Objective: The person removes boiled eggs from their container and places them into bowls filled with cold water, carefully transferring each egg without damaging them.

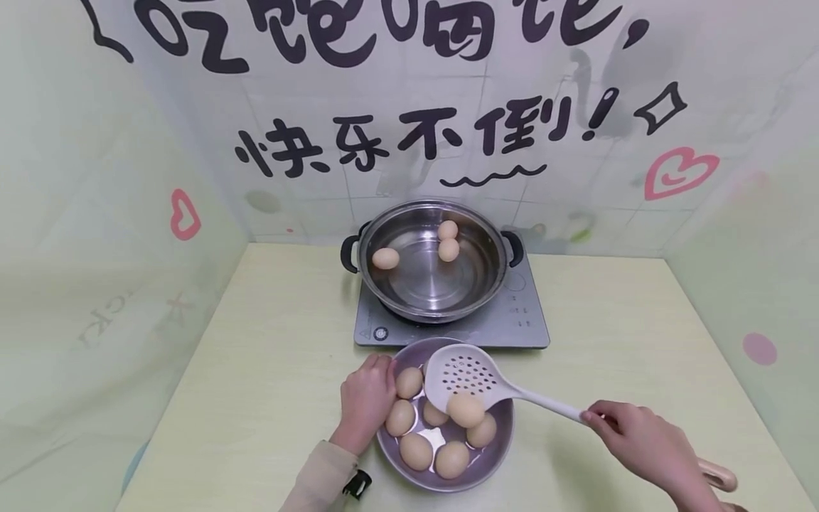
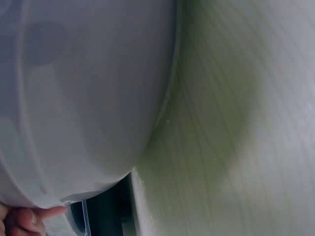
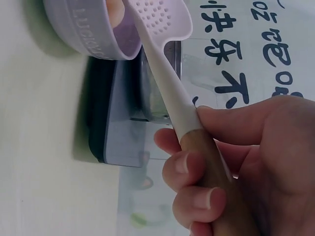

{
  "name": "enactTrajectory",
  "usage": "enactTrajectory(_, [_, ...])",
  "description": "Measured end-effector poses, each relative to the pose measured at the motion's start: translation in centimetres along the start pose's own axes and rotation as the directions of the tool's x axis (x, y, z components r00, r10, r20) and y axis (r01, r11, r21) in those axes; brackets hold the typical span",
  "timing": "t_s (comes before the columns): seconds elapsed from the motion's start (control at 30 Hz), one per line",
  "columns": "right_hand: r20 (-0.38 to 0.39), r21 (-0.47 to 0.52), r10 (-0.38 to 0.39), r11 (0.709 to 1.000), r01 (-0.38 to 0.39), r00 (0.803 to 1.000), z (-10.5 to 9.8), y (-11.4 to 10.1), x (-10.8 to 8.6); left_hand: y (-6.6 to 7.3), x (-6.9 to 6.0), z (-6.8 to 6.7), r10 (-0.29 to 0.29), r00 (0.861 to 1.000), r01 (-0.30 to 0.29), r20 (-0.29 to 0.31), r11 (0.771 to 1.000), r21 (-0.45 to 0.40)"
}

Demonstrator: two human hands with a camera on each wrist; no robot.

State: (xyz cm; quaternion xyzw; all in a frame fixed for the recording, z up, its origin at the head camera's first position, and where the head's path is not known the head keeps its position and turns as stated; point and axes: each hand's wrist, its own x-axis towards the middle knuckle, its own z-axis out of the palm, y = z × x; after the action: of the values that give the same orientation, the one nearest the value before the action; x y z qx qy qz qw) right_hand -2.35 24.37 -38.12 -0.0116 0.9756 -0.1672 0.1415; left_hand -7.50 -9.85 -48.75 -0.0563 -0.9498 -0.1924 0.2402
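Observation:
In the head view, my right hand (image 1: 646, 441) grips the handle of a pale skimmer (image 1: 470, 373), its wooden grip visible in the right wrist view. The perforated head is above a purple bowl (image 1: 476, 480) that contains several brown eggs (image 1: 416, 451). One egg (image 1: 466, 410) overlaps the skimmer's near edge; whether it rests on the skimmer I cannot tell. My left hand (image 1: 367, 395) holds the bowl's left rim, and its fingertips (image 2: 29, 220) show by that rim in the left wrist view. Behind the bowl, a steel pot (image 1: 431, 311) contains three eggs (image 1: 385, 258).
Under the pot is a flat grey induction cooker (image 1: 448, 336), close behind the bowl. Two black side handles (image 1: 348, 254) stick out from the pot. The pale wooden table (image 1: 275, 341) meets a lettered wall (image 1: 307, 185) at the back.

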Motion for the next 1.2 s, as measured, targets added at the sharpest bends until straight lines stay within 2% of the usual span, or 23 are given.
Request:
enactTrajectory(0.33, [-0.143,0.008,-0.021,1.000,0.022,0.989,0.7,-0.8,0.0,0.1,0.2,-0.2,0.001,1.000,-0.001,-0.002,1.000,-0.004])
enactTrajectory(0.47, [-0.207,0.065,-0.086,0.993,0.102,0.975,0.1,-0.6,0.3,0.1,0.2,-0.3,-0.010,1.000,0.010,0.019,1.000,-0.006])
enactTrajectory(0.57, [-0.236,0.144,-0.164,0.969,0.201,0.958,-0.8,-0.2,1.3,0.1,0.1,-0.3,-0.017,0.999,0.018,0.030,1.000,-0.011])
enactTrajectory(0.67, [-0.251,0.222,-0.209,0.938,0.267,0.945,-2.0,-0.2,2.9,0.1,-0.1,-0.2,-0.023,0.999,0.024,0.029,1.000,-0.018])
enactTrajectory(0.73, [-0.274,0.226,-0.203,0.936,0.268,0.940,-2.8,-0.6,4.3,0.0,-0.2,-0.2,-0.026,0.999,0.026,0.026,0.999,-0.021])
enactTrajectory(0.83, [-0.327,0.185,-0.154,0.957,0.223,0.932,-4.0,-1.6,6.6,0.0,-0.3,-0.1,-0.029,0.999,0.030,0.030,0.999,-0.019])
enactTrajectory(1.0, [-0.429,0.129,-0.065,0.983,0.132,0.901,-5.1,-3.9,10.9,0.0,-0.3,0.0,-0.038,0.999,0.038,0.025,0.999,-0.008])
enactTrajectory(1.2, [-0.517,0.083,-0.066,0.988,0.127,0.854,-4.9,-6.1,15.4,0.0,-0.2,-0.1,-0.041,0.999,0.041,0.004,0.999,-0.010])
